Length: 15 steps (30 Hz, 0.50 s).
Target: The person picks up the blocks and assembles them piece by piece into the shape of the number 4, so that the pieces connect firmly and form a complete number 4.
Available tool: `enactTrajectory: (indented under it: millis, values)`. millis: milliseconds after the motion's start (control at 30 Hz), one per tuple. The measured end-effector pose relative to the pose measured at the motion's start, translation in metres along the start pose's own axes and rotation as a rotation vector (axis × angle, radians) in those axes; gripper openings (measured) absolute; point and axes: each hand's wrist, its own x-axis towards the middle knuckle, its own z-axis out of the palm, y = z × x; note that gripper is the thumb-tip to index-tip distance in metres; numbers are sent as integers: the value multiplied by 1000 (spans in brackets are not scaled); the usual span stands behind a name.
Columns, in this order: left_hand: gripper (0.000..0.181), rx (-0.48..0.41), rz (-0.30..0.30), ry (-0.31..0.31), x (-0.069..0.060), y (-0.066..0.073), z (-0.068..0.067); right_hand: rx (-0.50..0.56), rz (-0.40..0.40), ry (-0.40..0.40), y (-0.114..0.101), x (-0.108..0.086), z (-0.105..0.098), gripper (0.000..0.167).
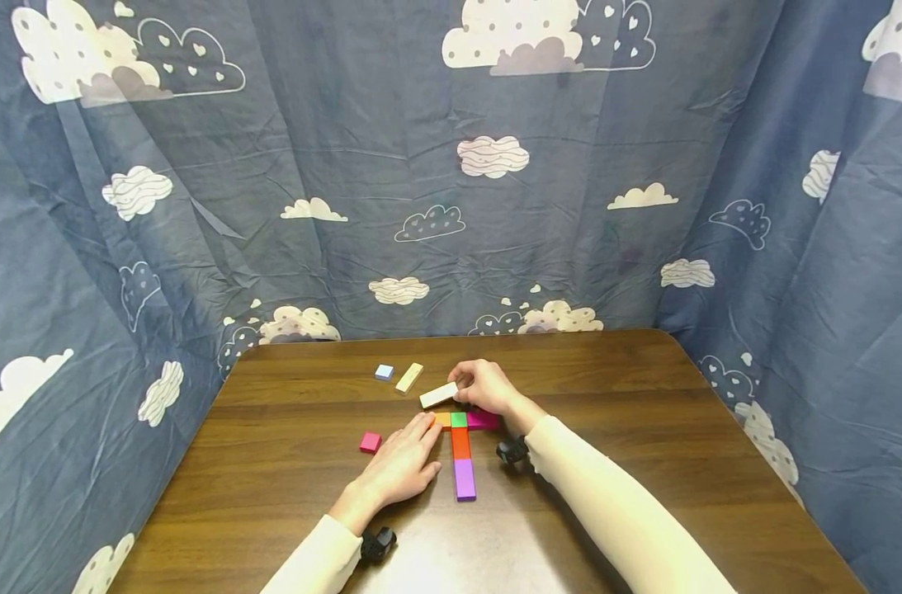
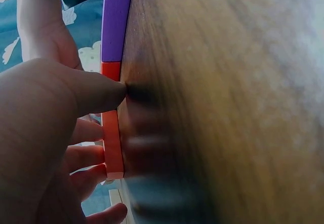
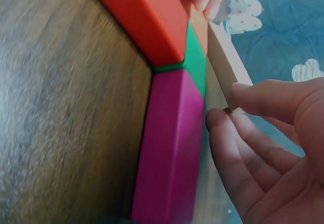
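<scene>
Flat coloured blocks form a T on the table: an orange block (image 1: pixel 443 421), a green block (image 1: pixel 459 420) and a magenta block (image 1: pixel 484 421) across the far end, with a red block (image 1: pixel 460 443) and a purple block (image 1: pixel 465 480) in line toward me. My left hand (image 1: pixel 400 462) lies to the left, its extended fingertips touching the orange block. Just beyond the T, my right hand (image 1: pixel 488 386) pinches the right end of a long white block (image 1: pixel 437 396) between thumb and fingers. That block (image 3: pixel 228 62) lies at a slant beside the T in the right wrist view.
A small pinkish-red block (image 1: pixel 370 443) lies left of my left hand. Farther back are a small light-blue block (image 1: pixel 384 372) and a pale yellow block (image 1: pixel 409 378). The brown wooden table (image 1: pixel 606 371) ends at a cloud-patterned curtain (image 1: pixel 361 165).
</scene>
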Motion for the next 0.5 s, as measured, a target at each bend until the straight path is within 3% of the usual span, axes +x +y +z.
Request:
enactTrajectory:
  millis: [500]
  values:
    - [68,-14,-12,-10,-1,2,0,106,-63,32,-15,-2,-4,30]
